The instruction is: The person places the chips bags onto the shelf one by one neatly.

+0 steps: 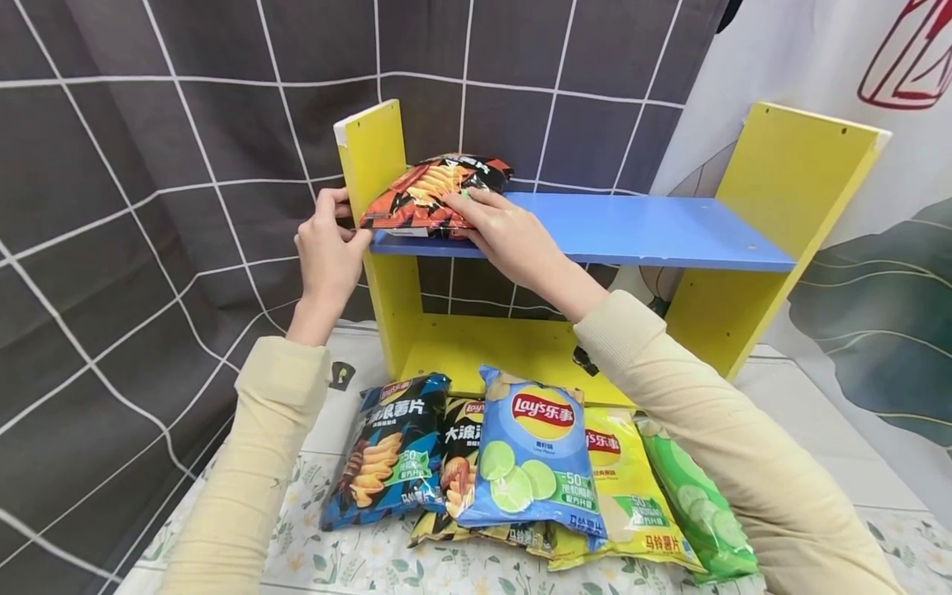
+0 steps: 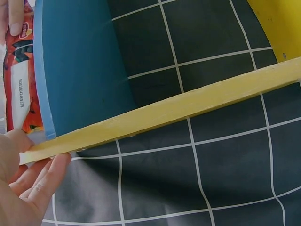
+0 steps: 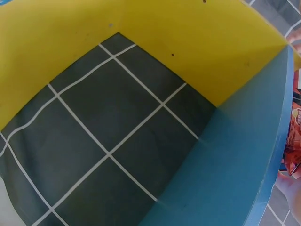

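Observation:
A red-and-black bag of chips (image 1: pixel 431 194) lies at the left end of the blue shelf board (image 1: pixel 632 223), against the yellow side panel (image 1: pixel 372 157). My left hand (image 1: pixel 330 248) grips that panel's front edge; the left wrist view shows the thumb on the inner side and fingers (image 2: pixel 49 183) on the outer side. Extended fingers of my right hand (image 1: pixel 513 235) rest on the bag's right part, pressing its front and top. Only a slice of the bag (image 3: pixel 293 141) shows at the edge of the right wrist view.
Below the shelf unit, several chip bags lie on a flowered cloth (image 1: pixel 297 554): dark blue (image 1: pixel 387 450), black (image 1: pixel 455 471), light blue (image 1: pixel 531 463), yellow (image 1: pixel 625 487) and green (image 1: pixel 702 512). The yellow right panel (image 1: pixel 781 207) stands at the far end. A dark gridded curtain (image 1: pixel 223 124) hangs behind.

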The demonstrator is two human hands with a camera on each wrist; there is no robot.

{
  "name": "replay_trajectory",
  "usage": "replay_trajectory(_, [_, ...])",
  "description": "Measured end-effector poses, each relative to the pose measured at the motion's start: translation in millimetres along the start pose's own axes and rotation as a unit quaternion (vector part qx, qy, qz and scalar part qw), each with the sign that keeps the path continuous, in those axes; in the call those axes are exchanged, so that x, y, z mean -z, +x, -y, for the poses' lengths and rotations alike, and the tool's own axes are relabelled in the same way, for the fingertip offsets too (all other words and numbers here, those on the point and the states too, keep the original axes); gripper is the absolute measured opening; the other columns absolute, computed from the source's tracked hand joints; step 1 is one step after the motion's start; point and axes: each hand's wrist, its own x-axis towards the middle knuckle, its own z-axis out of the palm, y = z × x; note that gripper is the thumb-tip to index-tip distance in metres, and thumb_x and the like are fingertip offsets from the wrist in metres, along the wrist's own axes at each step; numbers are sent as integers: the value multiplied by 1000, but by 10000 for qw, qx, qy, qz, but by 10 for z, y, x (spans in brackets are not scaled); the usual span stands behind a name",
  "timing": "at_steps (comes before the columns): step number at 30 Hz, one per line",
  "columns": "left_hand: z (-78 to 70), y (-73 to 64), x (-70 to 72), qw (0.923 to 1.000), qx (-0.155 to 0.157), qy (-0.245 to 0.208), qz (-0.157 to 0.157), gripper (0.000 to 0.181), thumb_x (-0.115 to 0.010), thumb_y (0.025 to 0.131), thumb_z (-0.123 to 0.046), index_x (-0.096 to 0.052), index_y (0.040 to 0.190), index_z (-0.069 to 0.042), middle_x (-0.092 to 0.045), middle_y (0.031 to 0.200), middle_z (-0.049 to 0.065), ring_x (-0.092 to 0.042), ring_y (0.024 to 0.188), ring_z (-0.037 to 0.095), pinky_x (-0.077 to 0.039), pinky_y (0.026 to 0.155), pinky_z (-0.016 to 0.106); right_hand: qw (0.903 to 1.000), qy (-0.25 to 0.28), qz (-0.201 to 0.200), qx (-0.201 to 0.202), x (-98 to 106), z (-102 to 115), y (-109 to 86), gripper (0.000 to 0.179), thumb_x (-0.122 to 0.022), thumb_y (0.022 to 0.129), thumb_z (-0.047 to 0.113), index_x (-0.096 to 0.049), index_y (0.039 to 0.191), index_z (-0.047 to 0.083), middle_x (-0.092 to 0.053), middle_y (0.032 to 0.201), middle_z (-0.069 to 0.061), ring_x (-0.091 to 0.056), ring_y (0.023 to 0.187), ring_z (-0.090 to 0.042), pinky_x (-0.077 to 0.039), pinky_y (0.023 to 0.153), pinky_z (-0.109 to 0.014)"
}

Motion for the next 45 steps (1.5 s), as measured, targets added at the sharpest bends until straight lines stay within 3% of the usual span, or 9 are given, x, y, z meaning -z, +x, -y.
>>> replay_trajectory(7, [2, 11, -5, 10000, -31, -14, -3, 38, -64, 86, -11, -56, 122, -4, -70, 110, 16, -70, 80, 29, -55, 80, 38, 9999, -51, 15, 153, -5, -20, -11, 47, -52, 98, 21, -44, 144, 12, -50, 144, -13, -44, 136, -30, -43, 104, -46])
replay_trajectory(13, [2, 16, -3, 10000, -39, -5, -42, 36, -61, 86, -14, -56, 121, -4, -70, 107, 16, -70, 79, 28, -55, 78, 38, 9976, -471, 237, 442, -19, -34, -31, 57, -49, 99, 25, -29, 149, 6, -39, 152, -13, -33, 143, -30, -29, 116, -43])
replay_trajectory(19, [6, 13, 2, 10000, 4, -12, -32, 37, -61, 86, -13, -57, 121, -4, -70, 108, 16, -70, 79, 28, -55, 79, 38, 9965, -540, 347, 543, -27, -39, -79, 56, -47, 99, 29, -31, 148, 5, -26, 159, -12, -17, 149, -27, -18, 120, -45])
replay_trajectory(25, [9, -2, -3, 10000, 37, -40, -21, 37, -61, 86, -13, -57, 121, -4, -70, 108, 16, -69, 79, 28, -55, 80, 37, 9957, -473, -73, 798, 11, -14, -161, 54, -49, 97, 28, -37, 146, 8, -32, 156, -12, -22, 148, -27, -15, 121, -42])
replay_trajectory(29, [7, -3, -8, 10000, 17, -29, -36, 37, -61, 86, -13, -57, 121, -4, -70, 108, 16, -69, 78, 28, -55, 80, 37, 9903, -346, -733, 1125, 55, 13, -266, 48, -55, 94, 22, -49, 140, 9, -48, 147, -10, -39, 139, -28, -25, 117, -42])
replay_trajectory(34, [4, -1, -9, 10000, 24, -23, -35, 37, -62, 86, -13, -56, 121, -4, -70, 108, 16, -69, 79, 28, -55, 79, 37, 9820, -82, -1319, 1346, 123, 64, -453, 40, -59, 91, 16, -61, 129, 7, -63, 130, -8, -55, 117, -29, -44, 97, -44])
replay_trajectory(45, [9, -2, -17, 9999, 74, 78, -34, 38, -61, 87, -14, -56, 123, -5, -70, 109, 15, -69, 79, 27, -54, 77, 37, 9810, -116, -1300, 1438, 118, 91, -924, 43, -70, 83, 14, -65, 125, 8, -66, 124, -10, -60, 106, -30, -52, 88, -41])
